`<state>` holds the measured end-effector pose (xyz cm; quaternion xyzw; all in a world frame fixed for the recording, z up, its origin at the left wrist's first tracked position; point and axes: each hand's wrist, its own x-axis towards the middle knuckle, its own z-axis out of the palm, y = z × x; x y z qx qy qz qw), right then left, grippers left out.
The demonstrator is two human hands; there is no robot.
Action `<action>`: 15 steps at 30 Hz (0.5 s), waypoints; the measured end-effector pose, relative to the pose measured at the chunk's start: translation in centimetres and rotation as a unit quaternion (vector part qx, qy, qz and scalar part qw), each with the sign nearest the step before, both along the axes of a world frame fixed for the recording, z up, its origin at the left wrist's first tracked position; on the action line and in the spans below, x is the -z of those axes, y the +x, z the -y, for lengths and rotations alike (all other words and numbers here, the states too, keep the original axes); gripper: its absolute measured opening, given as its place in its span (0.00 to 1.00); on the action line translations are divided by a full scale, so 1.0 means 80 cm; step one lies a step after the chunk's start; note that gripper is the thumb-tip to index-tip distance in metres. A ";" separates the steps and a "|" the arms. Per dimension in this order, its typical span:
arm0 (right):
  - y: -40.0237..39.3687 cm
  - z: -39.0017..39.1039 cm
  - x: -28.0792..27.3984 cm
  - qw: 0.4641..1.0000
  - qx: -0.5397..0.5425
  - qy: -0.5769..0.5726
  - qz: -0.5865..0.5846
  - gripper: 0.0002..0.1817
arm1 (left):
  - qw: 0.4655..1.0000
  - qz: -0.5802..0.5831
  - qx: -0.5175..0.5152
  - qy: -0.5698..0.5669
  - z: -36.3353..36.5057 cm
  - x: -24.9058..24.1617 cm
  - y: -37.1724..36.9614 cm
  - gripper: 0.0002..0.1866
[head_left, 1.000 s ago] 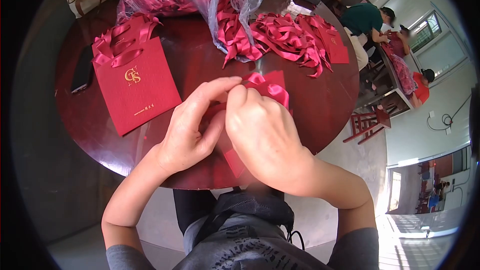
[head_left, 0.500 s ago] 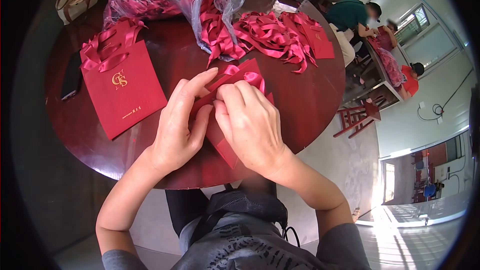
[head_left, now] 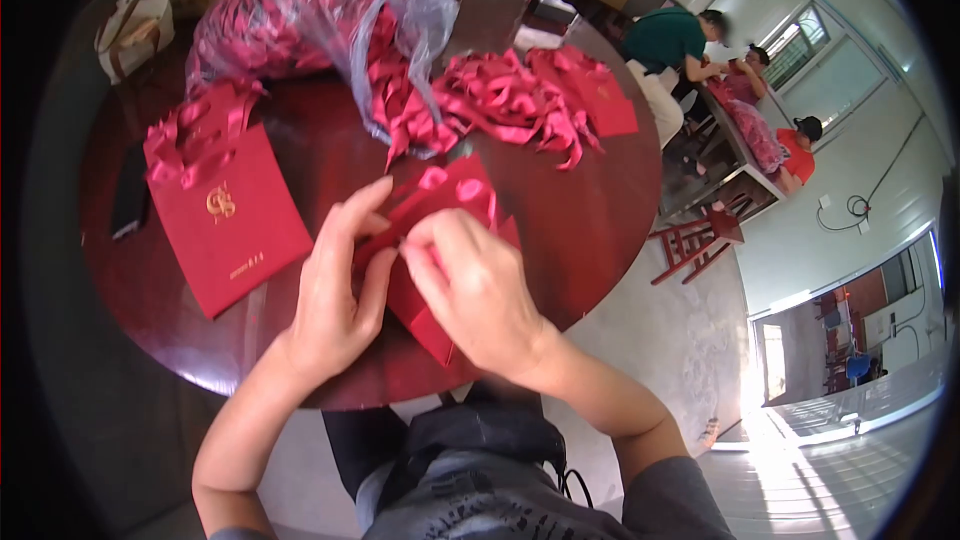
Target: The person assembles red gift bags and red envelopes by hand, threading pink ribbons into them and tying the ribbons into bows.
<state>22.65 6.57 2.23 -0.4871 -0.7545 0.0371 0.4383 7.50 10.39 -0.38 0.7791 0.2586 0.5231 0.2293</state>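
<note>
A red paper gift bag [head_left: 425, 332] lies tilted on the table in front of me, with loops of pink ribbon [head_left: 470, 190] at its far end. My left hand [head_left: 335, 290] grips the bag's near-left edge, index finger stretched along it and thumb against it. My right hand [head_left: 475, 285] is closed in a pinch at the same edge, thumb and fingertips close to the left thumb. Whatever small thing is in that pinch is hidden and blurred. Both hands cover part of the bag. To the left lies another red gift bag [head_left: 235, 230] with gold print and ribbon handles.
A clear plastic sack [head_left: 290, 30] of red ribbons stands at the back of the round table [head_left: 560, 270]. Beside it lie a ribbon heap [head_left: 510, 100] and more red bags [head_left: 605, 105]. A dark phone [head_left: 130, 205] lies far left. Several people work at another table [head_left: 745, 175].
The view has shifted, so the table appears lower and further left. Both hands stay at the bag's edge; the right fingertips have drawn closer to the left thumb.
</note>
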 end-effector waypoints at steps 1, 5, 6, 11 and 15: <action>-0.002 -0.001 0.003 1.000 -0.005 -0.010 0.000 0.05 | 1.000 0.001 -0.005 0.013 0.000 0.001 0.000 0.32; 0.003 -0.013 -0.003 0.993 -0.036 -0.097 -0.048 0.04 | 0.998 -0.037 -0.011 0.044 -0.005 0.011 -0.004 0.29; 0.007 -0.013 -0.010 0.990 -0.044 -0.118 -0.061 0.05 | 1.000 -0.024 -0.002 0.014 -0.001 0.018 -0.003 0.29; 0.010 -0.027 -0.002 0.977 -0.093 -0.174 -0.077 0.05 | 1.000 -0.005 0.018 0.025 -0.006 0.036 -0.009 0.29; -0.002 -0.017 0.002 0.982 -0.098 -0.122 -0.105 0.07 | 0.999 -0.005 0.038 0.031 -0.002 0.037 -0.004 0.30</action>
